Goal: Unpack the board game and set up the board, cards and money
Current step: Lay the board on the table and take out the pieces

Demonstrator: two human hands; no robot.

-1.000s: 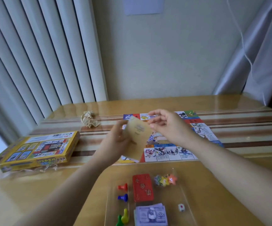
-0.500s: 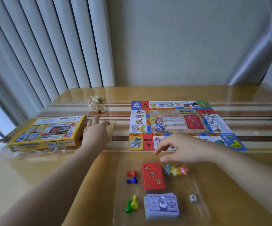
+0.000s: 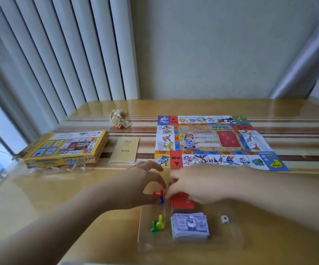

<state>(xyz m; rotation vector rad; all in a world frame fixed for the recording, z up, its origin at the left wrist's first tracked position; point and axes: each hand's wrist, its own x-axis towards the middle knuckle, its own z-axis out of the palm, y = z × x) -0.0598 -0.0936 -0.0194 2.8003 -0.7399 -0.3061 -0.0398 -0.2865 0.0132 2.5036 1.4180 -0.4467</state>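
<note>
The colourful game board (image 3: pixel 212 142) lies unfolded on the far half of the table. Near me is a clear plastic tray (image 3: pixel 237 236). It holds a red card deck (image 3: pixel 183 203), a purple money stack (image 3: pixel 190 225), a die (image 3: pixel 224 219), and green and yellow pawns (image 3: pixel 157 224). My right hand (image 3: pixel 195 186) covers the deck's far end, fingers curled down at its left edge, pinching it. My left hand (image 3: pixel 141 186) arches over the red pawn (image 3: pixel 157 193) and blue pawn (image 3: pixel 161 200); its grip is unclear.
The yellow game box (image 3: pixel 65 148) sits at the left on torn clear wrap. A tan booklet (image 3: pixel 124 150) lies between box and board. Crumpled paper (image 3: pixel 119 118) sits behind it. Blinds and a wall stand behind the table.
My left hand left the booklet beside the box and came back to the tray's pawns. My right hand dropped onto the red card deck.
</note>
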